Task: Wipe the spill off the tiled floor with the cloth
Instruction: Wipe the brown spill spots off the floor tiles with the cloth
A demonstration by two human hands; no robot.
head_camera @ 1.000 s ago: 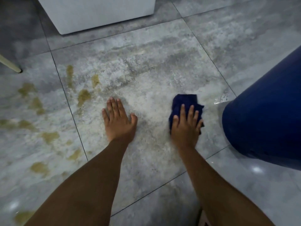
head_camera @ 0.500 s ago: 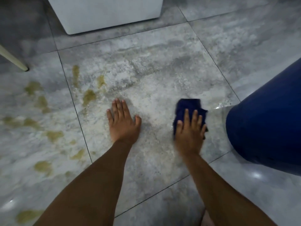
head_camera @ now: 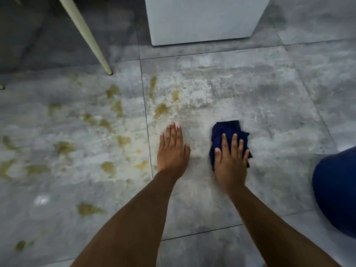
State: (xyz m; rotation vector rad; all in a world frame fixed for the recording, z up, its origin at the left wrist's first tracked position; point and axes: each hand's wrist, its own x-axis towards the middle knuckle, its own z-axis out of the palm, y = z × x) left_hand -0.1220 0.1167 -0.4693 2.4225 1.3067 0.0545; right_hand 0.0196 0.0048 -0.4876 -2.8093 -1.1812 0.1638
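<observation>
A dark blue cloth (head_camera: 229,130) lies bunched on the grey tiled floor (head_camera: 250,93). My right hand (head_camera: 230,160) presses flat on top of it, fingers spread, covering its near half. My left hand (head_camera: 172,151) rests flat on the bare tile to the left of the cloth, holding nothing. Yellow-brown spill patches (head_camera: 160,109) dot the floor ahead of my left hand, and more spill patches (head_camera: 63,147) are scattered across the tile further left. The tile between and beyond my hands looks wet and smeared.
A white cabinet or appliance base (head_camera: 202,22) stands on the floor ahead. A cream slanted furniture leg (head_camera: 90,41) touches the floor at upper left. A dark blue rounded shape (head_camera: 337,191) sits at the right edge, close to my right arm.
The view has swung left and up, showing more spill on the left. My right hand has slid the cloth slightly leftward, away from the blue shape. My left hand stays planted.
</observation>
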